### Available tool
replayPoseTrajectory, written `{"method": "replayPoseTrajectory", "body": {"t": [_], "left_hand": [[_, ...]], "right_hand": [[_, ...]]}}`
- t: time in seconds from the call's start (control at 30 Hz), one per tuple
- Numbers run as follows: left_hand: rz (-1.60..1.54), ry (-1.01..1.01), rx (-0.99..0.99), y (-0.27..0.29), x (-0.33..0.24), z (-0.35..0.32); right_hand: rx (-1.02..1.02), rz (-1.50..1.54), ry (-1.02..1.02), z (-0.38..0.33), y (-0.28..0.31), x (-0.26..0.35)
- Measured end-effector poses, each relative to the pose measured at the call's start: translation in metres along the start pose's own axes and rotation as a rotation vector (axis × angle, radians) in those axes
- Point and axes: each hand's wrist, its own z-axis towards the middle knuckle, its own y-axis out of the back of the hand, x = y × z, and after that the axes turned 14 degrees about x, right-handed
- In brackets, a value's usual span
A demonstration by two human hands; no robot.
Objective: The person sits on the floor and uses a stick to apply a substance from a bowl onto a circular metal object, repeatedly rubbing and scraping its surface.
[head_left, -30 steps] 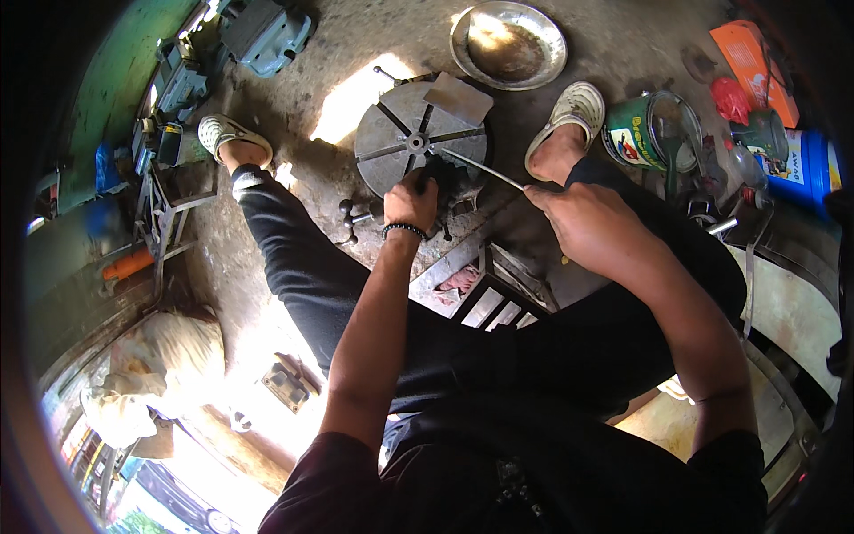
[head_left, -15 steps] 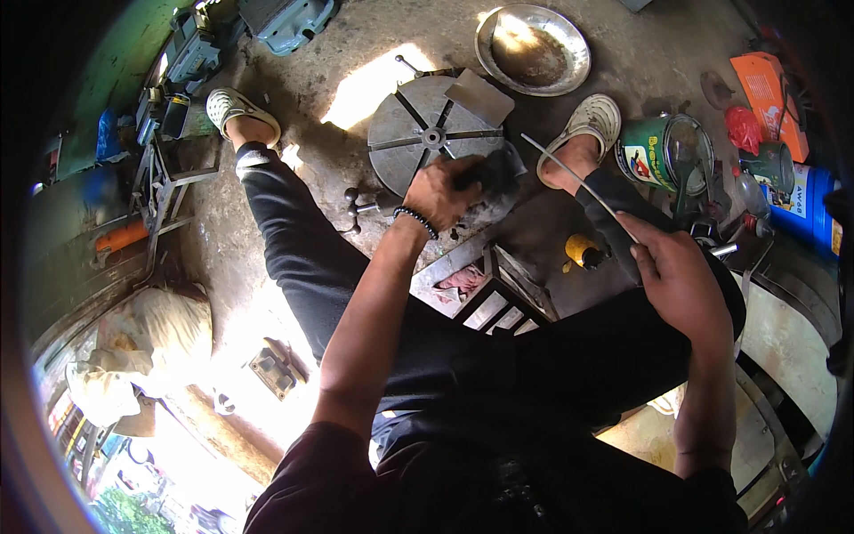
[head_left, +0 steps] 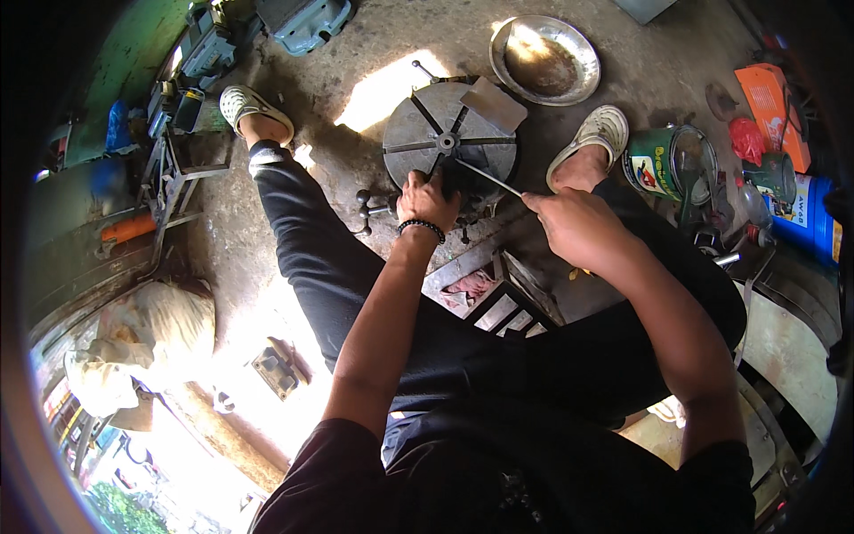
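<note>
A round slotted metal rotary table point(head_left: 407, 133) lies on the floor between my feet, with a flat metal plate point(head_left: 495, 105) resting across its far right edge. My left hand point(head_left: 429, 201) is at the table's near edge, fingers closed on a dark rag point(head_left: 456, 181) that is partly hidden in shadow. To the right, my right hand point(head_left: 583, 230) grips a thin metal rod point(head_left: 494, 180). The rod slants left from my fingers, and its far end reaches the rag over the table. Whether the tip touches the tabletop I cannot tell.
A crank handle point(head_left: 364, 212) sticks out left of the table. Beyond stands a round metal pan point(head_left: 583, 84). At right are a green can point(head_left: 654, 162), an orange box point(head_left: 772, 111) and a blue jug point(head_left: 811, 218). A slatted dark frame point(head_left: 511, 307) lies between my legs.
My right hand has swung the rod leftward and lowered its tip to the rag over the table. My left hand has drawn the rag in from the table's right side toward its near edge.
</note>
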Motion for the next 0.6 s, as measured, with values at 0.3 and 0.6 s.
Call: {"method": "replayPoseTrajectory", "body": {"t": [0.3,0.6], "left_hand": [[-0.068,-0.140,-0.124,-0.012,0.003,0.014],[-0.082,-0.173,-0.234,-0.015,0.008,0.021]], "right_hand": [[0.103,-0.021,-0.058,0.004,0.017,0.005],[0.103,-0.062,-0.041,0.018,0.013,0.003]]}}
